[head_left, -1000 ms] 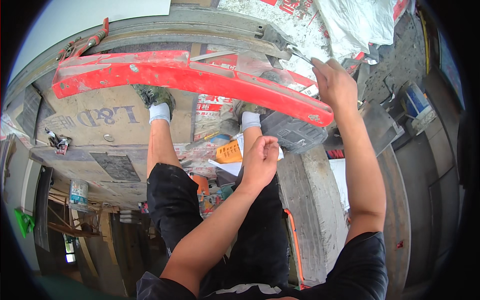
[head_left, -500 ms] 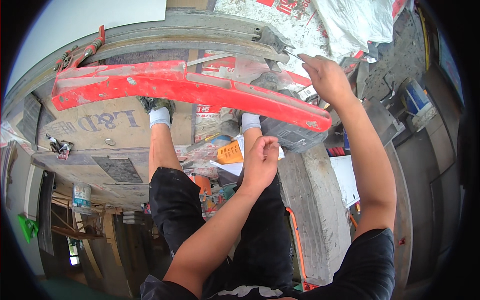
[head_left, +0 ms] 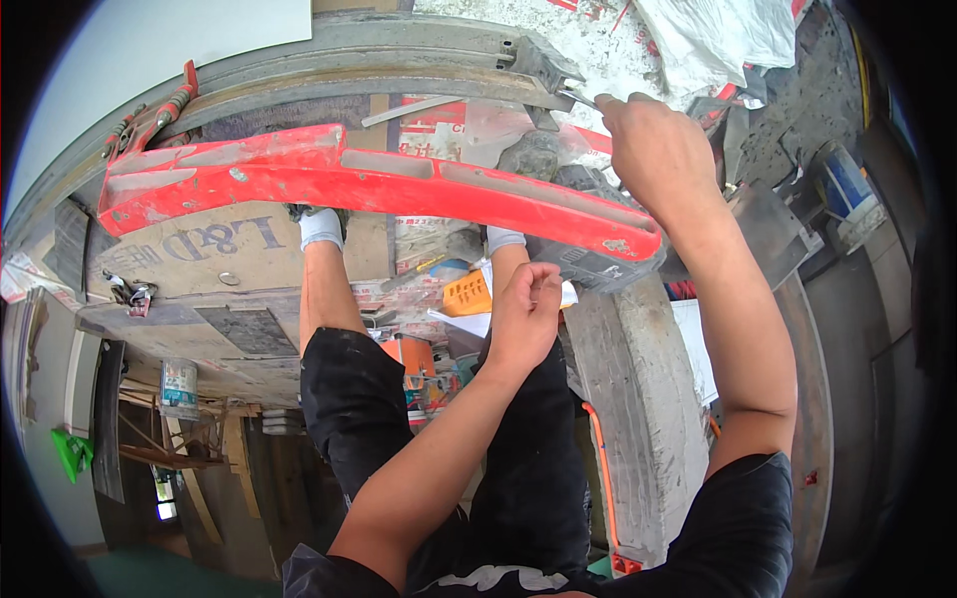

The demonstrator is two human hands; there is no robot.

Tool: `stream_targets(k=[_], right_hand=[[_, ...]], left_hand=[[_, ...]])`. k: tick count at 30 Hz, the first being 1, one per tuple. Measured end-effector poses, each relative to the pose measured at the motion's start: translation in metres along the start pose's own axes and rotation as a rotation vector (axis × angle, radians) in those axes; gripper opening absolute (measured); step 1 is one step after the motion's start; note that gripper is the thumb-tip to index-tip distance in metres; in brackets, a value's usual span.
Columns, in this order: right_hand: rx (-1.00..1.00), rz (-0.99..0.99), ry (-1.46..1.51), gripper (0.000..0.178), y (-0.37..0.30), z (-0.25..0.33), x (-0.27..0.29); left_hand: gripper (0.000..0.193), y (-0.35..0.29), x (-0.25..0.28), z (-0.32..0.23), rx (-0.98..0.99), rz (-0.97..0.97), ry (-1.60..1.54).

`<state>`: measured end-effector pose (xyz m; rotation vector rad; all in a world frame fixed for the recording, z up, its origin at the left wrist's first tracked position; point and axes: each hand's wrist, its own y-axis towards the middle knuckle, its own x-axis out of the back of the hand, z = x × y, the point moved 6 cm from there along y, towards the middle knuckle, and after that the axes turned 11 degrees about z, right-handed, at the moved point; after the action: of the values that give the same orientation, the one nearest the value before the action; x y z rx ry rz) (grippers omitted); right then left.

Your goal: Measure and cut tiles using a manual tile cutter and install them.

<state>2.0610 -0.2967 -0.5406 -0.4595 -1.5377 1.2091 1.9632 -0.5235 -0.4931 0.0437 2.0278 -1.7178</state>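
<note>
A long red beam-like level (head_left: 379, 184) spattered with grey mortar lies across in front of me, under a curved grey metal rail (head_left: 399, 60). My right hand (head_left: 658, 149) is closed around a thin metal tool (head_left: 576, 97), whose tip pokes out toward a grey bracket (head_left: 543, 62) on the rail. My left hand (head_left: 523, 311) is curled into a fist and rests on my right knee, with nothing visible in it. My legs in black shorts (head_left: 399, 399) and white socks stand on cardboard (head_left: 199, 249) below the level.
A red clamp (head_left: 150, 115) sits on the rail's left end. An orange box (head_left: 467, 294) and papers lie between my feet. A concrete slab (head_left: 643, 399) runs at the right, with a blue-white bucket (head_left: 842, 189) and a white sack (head_left: 718, 35) beyond.
My right hand has shifted slightly up and left toward the bracket on the rail. The left fist stays on the knee. The view has tilted a little.
</note>
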Motion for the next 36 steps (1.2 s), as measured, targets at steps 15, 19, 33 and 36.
stream_targets(k=[15, 19, 33, 36], right_hand=[[0.257, -0.435, 0.44, 0.028, 0.065, -0.044, -0.089], [0.127, -0.329, 0.386, 0.025, 0.046, -0.053, -0.09], [0.018, -0.244, 0.139, 0.027, -0.012, -0.027, -0.021], [-0.021, -0.159, 0.08, 0.028, -0.008, -0.013, -0.013]], left_hand=[[0.022, 0.001, 0.002, 0.007, 0.004, -0.02, 0.127], [0.022, 0.001, 0.003, 0.009, -0.02, -0.039, 0.107], [0.023, -0.002, 0.002, 0.008, -0.017, 0.003, 0.104], [0.023, -0.003, 0.002, 0.005, -0.025, 0.003, 0.087]])
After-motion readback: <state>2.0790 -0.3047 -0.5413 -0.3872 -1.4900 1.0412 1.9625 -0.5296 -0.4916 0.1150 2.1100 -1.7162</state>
